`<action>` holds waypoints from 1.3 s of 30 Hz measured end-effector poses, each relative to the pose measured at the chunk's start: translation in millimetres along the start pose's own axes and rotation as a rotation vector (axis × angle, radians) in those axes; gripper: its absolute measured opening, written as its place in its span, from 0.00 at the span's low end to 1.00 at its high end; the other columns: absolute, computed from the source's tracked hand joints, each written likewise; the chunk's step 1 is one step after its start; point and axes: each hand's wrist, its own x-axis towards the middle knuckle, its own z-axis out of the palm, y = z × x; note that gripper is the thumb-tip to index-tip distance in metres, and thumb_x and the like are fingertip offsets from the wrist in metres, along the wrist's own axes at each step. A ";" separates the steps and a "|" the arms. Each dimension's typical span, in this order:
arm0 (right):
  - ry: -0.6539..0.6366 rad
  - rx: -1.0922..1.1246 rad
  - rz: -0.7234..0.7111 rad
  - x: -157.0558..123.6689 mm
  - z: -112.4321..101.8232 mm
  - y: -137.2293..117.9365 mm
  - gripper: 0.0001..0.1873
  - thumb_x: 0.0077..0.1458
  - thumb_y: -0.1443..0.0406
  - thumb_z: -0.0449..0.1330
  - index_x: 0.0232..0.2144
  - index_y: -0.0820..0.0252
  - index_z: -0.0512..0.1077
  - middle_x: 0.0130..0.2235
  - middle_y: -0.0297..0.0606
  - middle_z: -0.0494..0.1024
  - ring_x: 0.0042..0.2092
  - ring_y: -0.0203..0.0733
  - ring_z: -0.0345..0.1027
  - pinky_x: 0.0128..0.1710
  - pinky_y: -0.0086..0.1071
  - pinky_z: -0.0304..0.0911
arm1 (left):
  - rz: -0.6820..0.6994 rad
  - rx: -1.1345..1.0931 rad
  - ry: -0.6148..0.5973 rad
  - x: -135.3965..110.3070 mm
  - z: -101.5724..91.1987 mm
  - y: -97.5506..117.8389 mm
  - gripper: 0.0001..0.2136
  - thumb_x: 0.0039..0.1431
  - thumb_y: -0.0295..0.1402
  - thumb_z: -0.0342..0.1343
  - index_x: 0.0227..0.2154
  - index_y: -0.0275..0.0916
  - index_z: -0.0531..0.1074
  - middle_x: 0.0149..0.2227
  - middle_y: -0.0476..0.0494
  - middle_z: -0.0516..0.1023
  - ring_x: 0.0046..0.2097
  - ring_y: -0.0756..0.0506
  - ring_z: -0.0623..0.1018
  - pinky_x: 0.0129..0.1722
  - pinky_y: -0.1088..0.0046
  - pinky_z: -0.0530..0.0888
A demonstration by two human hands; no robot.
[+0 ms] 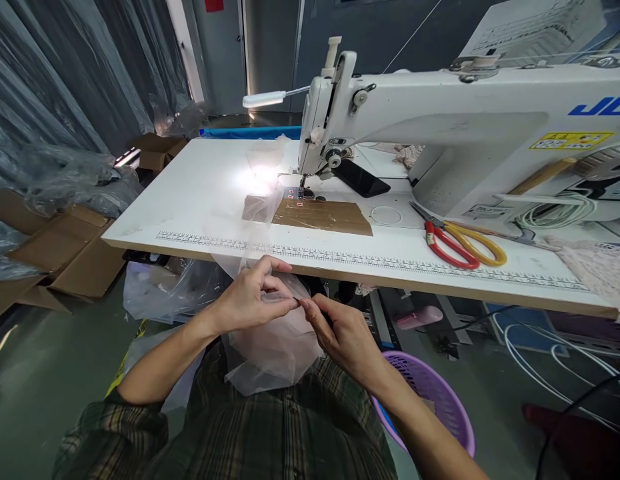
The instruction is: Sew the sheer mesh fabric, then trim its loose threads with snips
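Sheer pale pink fabric point(280, 353) lies bunched over my lap, and a strip of it runs up over the table edge toward the sewing machine's needle area point(303, 190). My left hand point(257, 293) is closed in a pinch on the fabric. Fingertip to fingertip with it, in front of the table edge, my right hand point(340, 327) is closed too. A tiny dark thing shows between the fingertips, too small to name. Whether the right fingers also hold fabric is hidden.
The white sewing machine point(440, 100) stands on a white table point(190, 193). Red-and-yellow scissors point(460, 243), a black phone point(360, 178) and brown tape point(325, 217) lie there. A purple basket point(450, 407) stands below right; cardboard boxes point(75, 247) lie at left.
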 end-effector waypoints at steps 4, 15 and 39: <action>0.012 0.178 0.081 0.5 -3.4 4.6 0.23 0.64 0.51 0.45 0.23 0.57 0.62 0.21 0.32 0.63 0.24 0.35 0.56 0.23 0.27 0.53 | 0.018 0.057 0.002 -1.1 2.3 1.1 0.21 0.53 0.33 0.62 0.48 0.39 0.62 0.31 0.48 0.81 0.35 0.46 0.80 0.39 0.70 0.71; -0.145 0.646 0.131 -9.7 -10.2 -2.4 0.16 0.56 0.53 0.59 0.25 0.57 0.63 0.25 0.33 0.70 0.26 0.36 0.61 0.25 0.29 0.60 | 0.201 -0.014 0.645 -27.4 -1.2 -41.3 0.10 0.59 0.41 0.55 0.32 0.39 0.71 0.32 0.45 0.76 0.35 0.47 0.74 0.38 0.71 0.70; -0.202 0.533 0.105 27.7 0.0 15.4 0.21 0.62 0.49 0.48 0.30 0.58 0.69 0.27 0.35 0.70 0.27 0.37 0.59 0.26 0.30 0.56 | -0.169 -0.431 0.312 -46.8 -7.4 -56.2 0.15 0.48 0.42 0.66 0.33 0.35 0.80 0.33 0.44 0.80 0.35 0.49 0.74 0.36 0.77 0.69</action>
